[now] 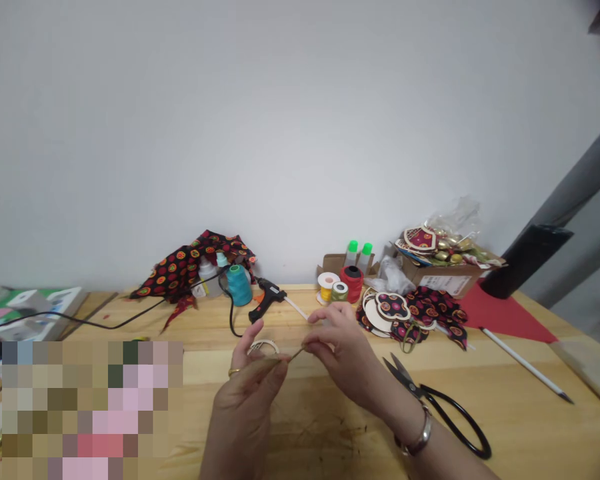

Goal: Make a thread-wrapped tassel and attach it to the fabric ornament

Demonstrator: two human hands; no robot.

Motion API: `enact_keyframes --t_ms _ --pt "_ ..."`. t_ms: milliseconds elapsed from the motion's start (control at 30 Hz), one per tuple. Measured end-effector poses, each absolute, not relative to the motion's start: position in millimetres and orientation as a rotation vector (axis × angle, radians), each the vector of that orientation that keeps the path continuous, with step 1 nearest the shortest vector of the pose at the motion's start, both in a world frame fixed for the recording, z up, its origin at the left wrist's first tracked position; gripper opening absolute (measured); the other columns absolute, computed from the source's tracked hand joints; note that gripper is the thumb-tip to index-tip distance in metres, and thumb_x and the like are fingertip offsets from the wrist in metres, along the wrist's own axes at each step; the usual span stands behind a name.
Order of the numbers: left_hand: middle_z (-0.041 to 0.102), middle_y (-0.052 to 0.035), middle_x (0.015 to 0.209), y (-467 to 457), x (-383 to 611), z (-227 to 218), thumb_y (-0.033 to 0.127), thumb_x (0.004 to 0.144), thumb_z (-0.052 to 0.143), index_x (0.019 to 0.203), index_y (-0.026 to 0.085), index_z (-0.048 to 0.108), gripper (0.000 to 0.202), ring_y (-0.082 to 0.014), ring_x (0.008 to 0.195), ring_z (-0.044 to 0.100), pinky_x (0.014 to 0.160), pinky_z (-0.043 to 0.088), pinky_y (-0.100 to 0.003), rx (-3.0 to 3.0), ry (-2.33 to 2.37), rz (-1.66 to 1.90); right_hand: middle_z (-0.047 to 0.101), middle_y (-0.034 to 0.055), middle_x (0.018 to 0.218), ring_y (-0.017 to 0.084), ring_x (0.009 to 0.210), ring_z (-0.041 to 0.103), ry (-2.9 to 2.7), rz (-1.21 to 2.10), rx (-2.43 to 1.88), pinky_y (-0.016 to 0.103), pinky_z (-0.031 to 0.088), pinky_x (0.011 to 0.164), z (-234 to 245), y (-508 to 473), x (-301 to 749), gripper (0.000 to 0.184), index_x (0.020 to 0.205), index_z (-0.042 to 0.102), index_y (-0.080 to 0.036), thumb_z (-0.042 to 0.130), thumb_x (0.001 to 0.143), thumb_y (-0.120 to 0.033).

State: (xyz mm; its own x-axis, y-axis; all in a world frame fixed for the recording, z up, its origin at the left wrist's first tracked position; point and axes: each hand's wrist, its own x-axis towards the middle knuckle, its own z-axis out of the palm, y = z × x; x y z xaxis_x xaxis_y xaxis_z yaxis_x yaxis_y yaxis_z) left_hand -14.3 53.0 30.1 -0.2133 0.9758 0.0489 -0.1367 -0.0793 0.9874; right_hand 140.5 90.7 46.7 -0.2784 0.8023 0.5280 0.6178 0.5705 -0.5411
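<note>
My left hand [255,393] is closed, thumb and finger pinching a thin olive cord [297,353]. The cord's other end is pinched in the fingertips of my right hand [341,350], so a short stretch shows between the two hands. Behind my left thumb, the curved rim of a pale wooden piece [264,345] with small marks shows; most of it is hidden, and I cannot tell whether that hand grips it. Beside my right forearm lies a pair of black-handled scissors [420,393], blades spread. A black glue gun [267,300] with a white glue stick lies beyond my hands.
Patterned fabric [180,267] and a teal thread cone [239,285] stand back left. Thread spools [351,283], fabric-covered wooden shapes [394,307] and a full cardboard box [437,279] are back right. A white pencil-like stick [525,363] lies right. A black cable [105,325] crosses the left.
</note>
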Motion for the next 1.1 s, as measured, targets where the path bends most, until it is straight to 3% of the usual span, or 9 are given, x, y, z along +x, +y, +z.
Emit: enact_keyframes --t_ms 167,300,533,733,900,1000,1100 --pt "0.048 -0.0058 0.131 46 -15 32 0.034 0.064 0.075 0.07 0.018 0.074 0.017 -0.0198 0.096 0.054 0.074 0.046 -0.024 0.914 1.15 1.462 0.056 0.0067 0.08 0.022 0.084 0.044 -2.031 0.012 -1.228 0.035 0.04 0.074 53 110 145 0.019 0.078 0.071 -0.022 0.055 0.083 -0.013" --pt "0.063 -0.0096 0.109 42 -18 33 0.03 0.061 0.077 0.063 0.016 0.074 0.015 -0.0146 0.072 0.053 0.057 0.045 -0.022 0.861 1.06 1.409 0.061 0.0069 0.072 0.022 0.08 0.045 -1.992 0.022 -1.226 0.035 0.039 0.073 59 127 150 0.02 0.082 0.072 -0.023 0.054 0.083 -0.015" --pt "0.067 -0.0064 0.086 43 -17 41 0.025 0.066 0.075 0.06 0.016 0.072 0.011 -0.009 0.06 0.05 0.055 0.044 -0.02 0.868 0.92 1.429 0.068 0.0068 0.076 0.02 0.073 0.056 -1.661 0.162 -1.325 0.033 0.043 0.069 70 156 160 0.021 0.086 0.073 -0.019 0.053 0.08 -0.021" --pt "0.067 -0.006 0.09 41 -15 45 0.024 0.062 0.077 0.063 0.017 0.073 0.008 -0.0082 0.056 0.052 0.052 0.045 -0.019 0.742 0.844 1.447 0.067 0.0047 0.057 0.016 0.051 0.059 -1.407 0.352 -1.283 0.028 0.047 0.053 93 169 174 0.027 0.08 0.07 -0.011 0.054 0.079 -0.033" --pt "0.067 -0.0045 0.093 39 -22 40 0.026 0.061 0.078 0.07 0.018 0.075 0.013 -0.0096 0.065 0.055 0.058 0.047 -0.018 0.647 0.933 1.43 0.069 0.0043 0.066 0.016 0.063 0.063 -1.269 0.333 -1.183 0.028 0.049 0.061 128 129 180 0.021 0.083 0.07 -0.013 0.06 0.078 -0.031" --pt "0.066 -0.0028 0.093 44 -27 38 0.028 0.062 0.078 0.078 0.018 0.075 0.019 -0.0084 0.066 0.052 0.058 0.045 -0.016 0.678 0.973 1.426 0.068 0.001 0.065 0.015 0.062 0.061 -1.391 0.265 -1.188 0.029 0.048 0.062 133 96 186 0.014 0.077 0.07 -0.019 0.06 0.079 -0.028" --pt "0.065 -0.0021 0.095 49 -30 39 0.03 0.062 0.078 0.08 0.018 0.075 0.021 -0.0086 0.07 0.051 0.062 0.044 -0.016 0.702 1.012 1.437 0.068 0.0011 0.071 0.017 0.066 0.061 -1.892 0.395 -1.307 0.028 0.046 0.061 111 67 198 0.014 0.075 0.071 -0.023 0.057 0.078 -0.021"
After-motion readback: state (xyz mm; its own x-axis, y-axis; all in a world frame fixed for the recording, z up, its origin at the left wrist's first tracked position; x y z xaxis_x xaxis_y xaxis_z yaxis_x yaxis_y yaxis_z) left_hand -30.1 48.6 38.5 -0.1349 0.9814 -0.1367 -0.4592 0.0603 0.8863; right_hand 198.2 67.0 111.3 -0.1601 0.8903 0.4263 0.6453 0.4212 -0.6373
